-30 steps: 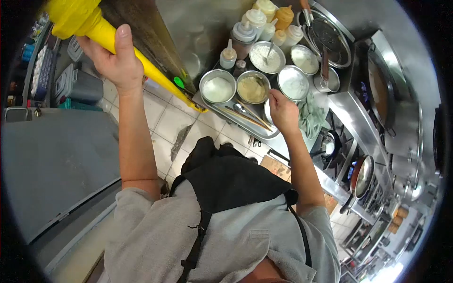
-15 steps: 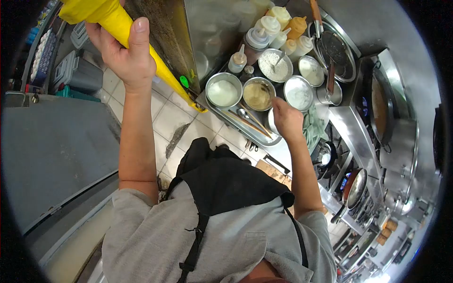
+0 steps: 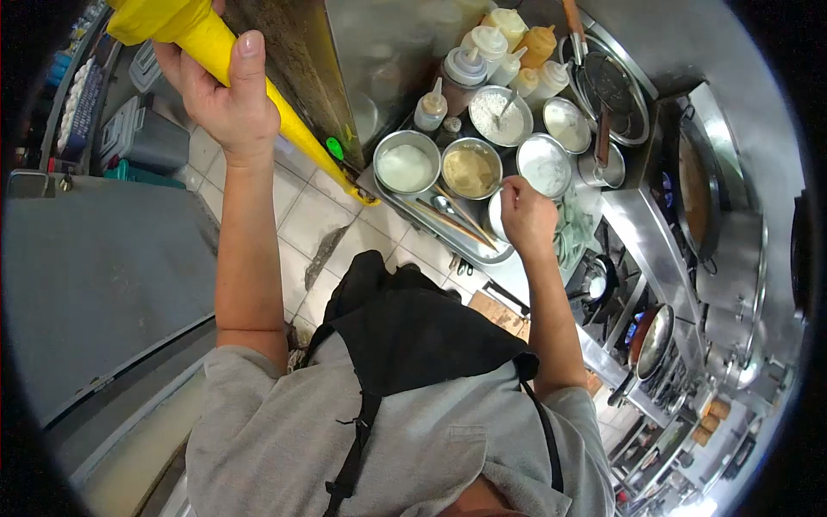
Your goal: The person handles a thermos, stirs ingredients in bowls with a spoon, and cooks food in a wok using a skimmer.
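"Pole (image 3: 185,30), yellow: where?"
"Gripped as before in the left hand (image 3: 226,112), between thumb and fingers; the hold seems steady."
"Right hand (image 3: 527,215)?"
"Curled, still beside the tan-filled bowl (image 3: 444,170); whether it holds anything, I cannot tell."

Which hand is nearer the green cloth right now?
Right. The right hand is just left of the green cloth in the view; the left hand is far across to the left, at the long yellow object.
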Motion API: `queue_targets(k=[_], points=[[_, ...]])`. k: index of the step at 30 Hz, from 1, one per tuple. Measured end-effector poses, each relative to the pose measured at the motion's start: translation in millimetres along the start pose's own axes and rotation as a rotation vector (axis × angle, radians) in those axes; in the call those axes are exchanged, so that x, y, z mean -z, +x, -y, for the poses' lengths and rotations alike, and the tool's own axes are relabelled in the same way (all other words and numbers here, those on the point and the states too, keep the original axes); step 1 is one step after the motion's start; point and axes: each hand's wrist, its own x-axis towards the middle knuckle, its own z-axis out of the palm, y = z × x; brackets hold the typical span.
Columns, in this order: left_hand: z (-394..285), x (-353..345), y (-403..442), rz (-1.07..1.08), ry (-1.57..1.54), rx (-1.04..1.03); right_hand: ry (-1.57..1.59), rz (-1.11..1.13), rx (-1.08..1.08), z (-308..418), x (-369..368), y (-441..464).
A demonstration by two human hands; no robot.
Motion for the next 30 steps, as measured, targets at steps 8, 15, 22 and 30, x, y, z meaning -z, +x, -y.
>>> queue_targets(k=[8,15,22,30], points=[[1.3,-0.8,-0.1,-0.013,-0.009,-0.021,0.12,0.011,0.067,15.7,1.4,-6.5],[-0.4,0.4,3.8,0.001,0.022,-0.125,0.11,0.015,0.118,15.9,2.2,-9.0],[3.9,1.2,3.6,0.002,0.058,-0.13,0.053,0.008,0.182,7.0,-10.4,-12.3],[0.0,3.7,4.7,0.035,0.08,-0.166,0.077,0.002,0.243,8.8,-7.3,-15.5]])
